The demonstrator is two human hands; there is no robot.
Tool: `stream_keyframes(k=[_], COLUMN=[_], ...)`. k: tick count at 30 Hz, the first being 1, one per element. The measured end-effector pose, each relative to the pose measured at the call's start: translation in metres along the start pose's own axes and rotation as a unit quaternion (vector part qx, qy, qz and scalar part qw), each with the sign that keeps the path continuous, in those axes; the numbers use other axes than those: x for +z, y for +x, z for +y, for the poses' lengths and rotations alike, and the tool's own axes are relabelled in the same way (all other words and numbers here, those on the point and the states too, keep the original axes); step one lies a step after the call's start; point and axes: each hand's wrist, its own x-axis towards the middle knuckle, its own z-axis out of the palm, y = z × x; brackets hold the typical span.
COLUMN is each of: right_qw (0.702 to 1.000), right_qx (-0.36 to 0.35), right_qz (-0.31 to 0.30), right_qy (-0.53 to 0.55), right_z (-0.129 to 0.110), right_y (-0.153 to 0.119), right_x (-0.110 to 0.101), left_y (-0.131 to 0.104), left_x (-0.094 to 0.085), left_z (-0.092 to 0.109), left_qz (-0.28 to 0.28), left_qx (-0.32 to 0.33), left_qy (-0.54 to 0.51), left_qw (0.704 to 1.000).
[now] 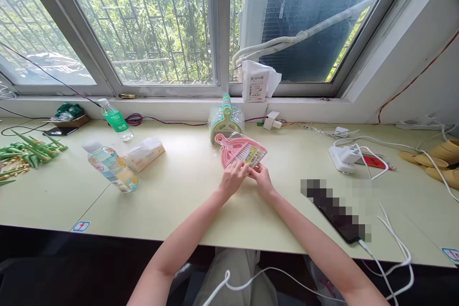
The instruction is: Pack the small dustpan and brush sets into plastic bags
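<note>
A pink dustpan and brush set (233, 147) with a printed yellow-green label is tilted just above the middle of the table, its looped handle pointing to the upper left. My left hand (234, 178) grips its lower edge, with the fingers lying over the label and bristles. At the lower right corner my right hand (262, 178) pinches the same set, thumb and fingers close together. Clear film shows around the pink set. Right behind it stands a stack of green and pastel dustpan sets (226, 117) in clear plastic, against the sill wall.
To the left are a patterned bottle (113, 167), a green-labelled bottle (116, 119) and a tissue pack (145, 153). A charging phone (337, 215), white cables and a power strip (340, 158) lie to the right. A white packet (256, 83) stands on the sill.
</note>
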Motion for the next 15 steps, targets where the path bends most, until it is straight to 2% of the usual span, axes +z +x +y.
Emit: stream_keyframes(k=[3,6,8,9,11,15], right_qw=[1.0,0.999,0.998,0.997,0.996,0.994], right_qx=[-0.003,-0.01,-0.014,-0.016,-0.023,-0.037], right_qz=[0.012,0.031,0.044,0.048,0.052,0.069], right_qy=[0.009,0.034,0.049,0.055,0.064,0.071], right_z=[0.0,0.0,0.0,0.0,0.002,0.005], right_y=[0.001,0.002,0.003,0.004,0.004,0.006], right_x=[-0.001,-0.002,-0.002,-0.003,-0.004,-0.005], left_y=[-0.002,-0.002,-0.001,0.0,0.001,0.0], left_x=[0.004,0.004,0.003,0.003,0.006,0.017], left_z=[0.004,0.002,-0.003,-0.006,-0.01,-0.004], left_qz=[0.019,0.128,0.212,0.234,0.232,0.148], left_qx=[0.013,-0.047,-0.111,-0.135,-0.163,-0.187], left_qy=[-0.024,-0.057,-0.081,-0.1,-0.146,-0.21], left_qw=[0.999,0.989,0.968,0.958,0.948,0.948])
